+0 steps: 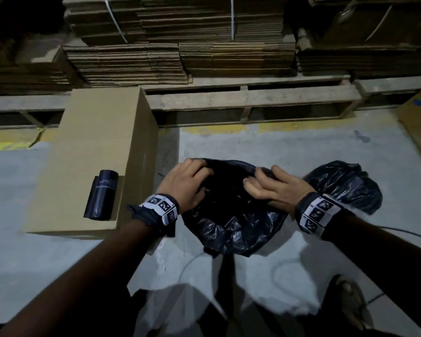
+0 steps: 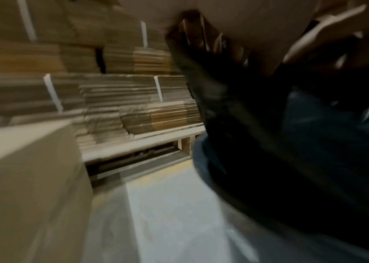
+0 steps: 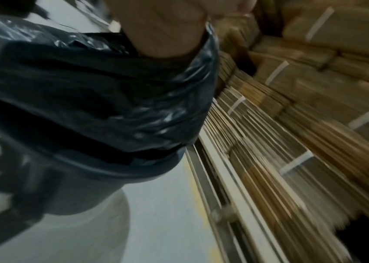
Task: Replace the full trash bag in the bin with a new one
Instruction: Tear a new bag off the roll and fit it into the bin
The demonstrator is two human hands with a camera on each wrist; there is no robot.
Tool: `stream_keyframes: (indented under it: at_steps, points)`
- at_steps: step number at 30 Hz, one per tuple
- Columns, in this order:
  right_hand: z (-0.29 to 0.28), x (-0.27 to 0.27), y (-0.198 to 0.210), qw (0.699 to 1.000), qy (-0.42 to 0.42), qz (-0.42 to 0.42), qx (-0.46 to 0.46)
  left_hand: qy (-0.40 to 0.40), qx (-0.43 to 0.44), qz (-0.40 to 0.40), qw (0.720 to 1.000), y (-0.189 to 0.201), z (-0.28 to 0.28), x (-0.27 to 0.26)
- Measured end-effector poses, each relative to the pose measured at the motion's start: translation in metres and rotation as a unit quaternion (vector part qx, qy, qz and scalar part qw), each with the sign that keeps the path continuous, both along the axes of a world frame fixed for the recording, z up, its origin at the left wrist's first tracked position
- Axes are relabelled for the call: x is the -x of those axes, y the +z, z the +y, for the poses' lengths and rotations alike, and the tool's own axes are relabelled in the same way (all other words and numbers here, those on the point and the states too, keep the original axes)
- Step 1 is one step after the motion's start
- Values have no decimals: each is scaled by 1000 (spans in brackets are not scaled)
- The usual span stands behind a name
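The left hand [image 1: 188, 184], nearest the lens, curls over the left rim of the new bag [image 1: 231, 229], its grip pinching the film. The right hand [image 1: 275, 188] pinches the opposite edge, so the mouth stretches across between them, equally near both. Next, I judge, comes folding it down over the bin [image 3: 70, 192]. Rightmost, the full bag [image 1: 348, 186] sits on the floor. Only the right wrist view shows the bin's wall beneath the film.
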State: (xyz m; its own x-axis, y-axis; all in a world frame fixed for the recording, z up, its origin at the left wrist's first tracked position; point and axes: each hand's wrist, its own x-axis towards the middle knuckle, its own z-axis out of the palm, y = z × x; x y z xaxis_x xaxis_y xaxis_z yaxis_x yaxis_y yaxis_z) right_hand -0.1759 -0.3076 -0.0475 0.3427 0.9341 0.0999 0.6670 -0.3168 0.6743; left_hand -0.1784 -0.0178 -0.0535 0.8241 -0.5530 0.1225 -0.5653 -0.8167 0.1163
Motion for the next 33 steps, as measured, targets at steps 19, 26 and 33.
stream_keyframes:
  at_steps: [19, 26, 33]
  points:
    - [38, -63, -33, 900, -347, 229, 128, -45, -233, 68, 969, -46, -7, -67]
    - [24, -82, -35, 822, -422, 383, 4, 34, -179, 102, 978, -68, 2, -62]
    - [2, -85, -33, 650, -527, 537, -105, 123, -107, 254, 953, -59, 16, -64]
